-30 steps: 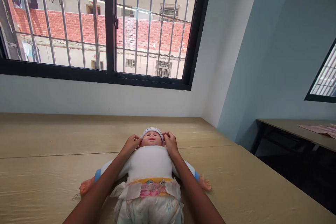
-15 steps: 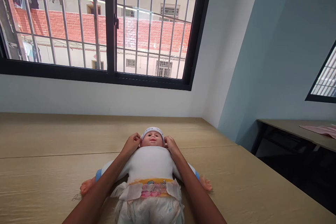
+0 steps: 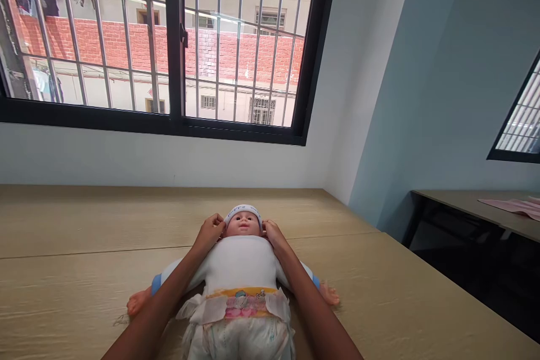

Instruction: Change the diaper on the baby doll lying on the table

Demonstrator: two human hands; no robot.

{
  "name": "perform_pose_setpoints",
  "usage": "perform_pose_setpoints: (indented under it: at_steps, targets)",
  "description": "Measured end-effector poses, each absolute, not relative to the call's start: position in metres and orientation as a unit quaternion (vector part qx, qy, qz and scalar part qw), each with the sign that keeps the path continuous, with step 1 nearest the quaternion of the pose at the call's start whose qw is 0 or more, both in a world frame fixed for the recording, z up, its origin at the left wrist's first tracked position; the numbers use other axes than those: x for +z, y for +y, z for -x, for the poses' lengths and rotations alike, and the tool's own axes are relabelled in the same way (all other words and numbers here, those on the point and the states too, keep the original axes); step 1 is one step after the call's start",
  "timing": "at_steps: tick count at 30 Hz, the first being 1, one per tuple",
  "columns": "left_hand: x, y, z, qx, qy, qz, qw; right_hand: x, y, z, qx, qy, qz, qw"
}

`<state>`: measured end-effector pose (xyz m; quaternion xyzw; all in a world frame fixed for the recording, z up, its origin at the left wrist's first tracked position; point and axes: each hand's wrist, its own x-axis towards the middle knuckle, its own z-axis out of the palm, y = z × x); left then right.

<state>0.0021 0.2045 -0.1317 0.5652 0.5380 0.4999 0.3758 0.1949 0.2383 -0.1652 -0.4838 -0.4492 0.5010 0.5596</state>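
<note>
— Doll (image 3: pixel 241 261) lies on its back, long axis running away from me, head at the far end, arms spread.
— And the hands?
— I see the left hand (image 3: pixel 210 232) and right hand (image 3: pixel 273 233) either side of the head, fingertips pinched on the cap (image 3: pixel 242 211) edge.
— Surface?
— Wooden table (image 3: pixel 84 270) under a barred window (image 3: pixel 160 45), blue wall right.
</note>
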Motion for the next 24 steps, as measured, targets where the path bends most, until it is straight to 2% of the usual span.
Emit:
perform_pose_setpoints:
  at_steps: [24]
  targets:
    - [-0.137,0.21,0.003,0.457,0.588,-0.528,0.407,-0.144,0.227,-0.194,0.448,-0.489,0.441,0.605]
